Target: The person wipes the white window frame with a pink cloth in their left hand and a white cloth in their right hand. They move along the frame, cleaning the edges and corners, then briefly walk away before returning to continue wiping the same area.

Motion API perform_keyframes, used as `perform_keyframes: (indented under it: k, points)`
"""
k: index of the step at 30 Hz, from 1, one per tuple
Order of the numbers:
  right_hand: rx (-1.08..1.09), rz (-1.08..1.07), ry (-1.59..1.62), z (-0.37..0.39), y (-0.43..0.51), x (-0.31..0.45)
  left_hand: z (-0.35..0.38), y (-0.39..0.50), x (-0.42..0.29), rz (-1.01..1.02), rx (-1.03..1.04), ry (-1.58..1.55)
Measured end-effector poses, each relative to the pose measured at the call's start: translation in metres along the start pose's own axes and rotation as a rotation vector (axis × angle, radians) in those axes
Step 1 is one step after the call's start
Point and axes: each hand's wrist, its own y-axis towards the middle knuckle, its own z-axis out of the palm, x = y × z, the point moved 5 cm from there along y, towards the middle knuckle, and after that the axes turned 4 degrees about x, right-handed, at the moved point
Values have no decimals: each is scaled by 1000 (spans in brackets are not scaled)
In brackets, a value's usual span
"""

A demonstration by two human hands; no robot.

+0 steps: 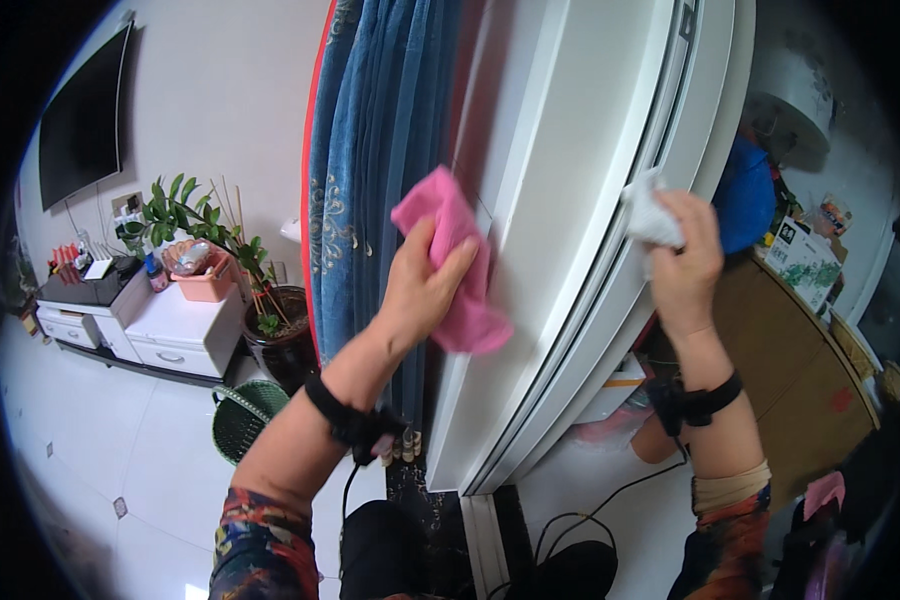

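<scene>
My left hand (427,281) grips a folded pink cloth (465,262) in front of the inner face of a white door frame (562,172); whether the cloth touches the frame I cannot tell. A crumpled white cloth (651,214) is held in my right hand (686,255), at the frame's outer edge beside a dark vertical track. Just left of the frame hangs a blue patterned curtain (367,150) with a red edge. Both wrists wear black straps with cables.
A green basket (247,420) and a potted plant (277,330) stand on the left by a white cabinet (184,341). Below, a dark threshold with a floor track (484,544) crosses between my legs. To the right are a brown board (780,375), a printed carton (802,262) and loose cable.
</scene>
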Motion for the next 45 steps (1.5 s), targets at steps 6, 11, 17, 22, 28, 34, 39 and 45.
perform_keyframes:
  k: [6,11,17,22,28,34,39,45]
  points:
    - [-65,273,102,-4,-3,-43,40,93,-47,154,18,41]
    - [-72,9,-198,37,-51,-23,52,104,-42,-104,25,238]
    - [-79,-18,-67,45,-89,-5,50,108,-33,-44,64,78]
    - [-94,-97,-48,24,-20,-4,50,108,-19,-68,42,-49]
    - [-68,-371,-533,64,43,16,45,111,-12,63,19,-1]
    - [129,-421,-464,82,-40,39,45,115,-2,43,2,-2]
    - [270,-532,-258,71,-48,43,45,113,-10,68,7,18]
    - [50,-355,-427,61,-11,16,50,106,-18,-42,23,-108]
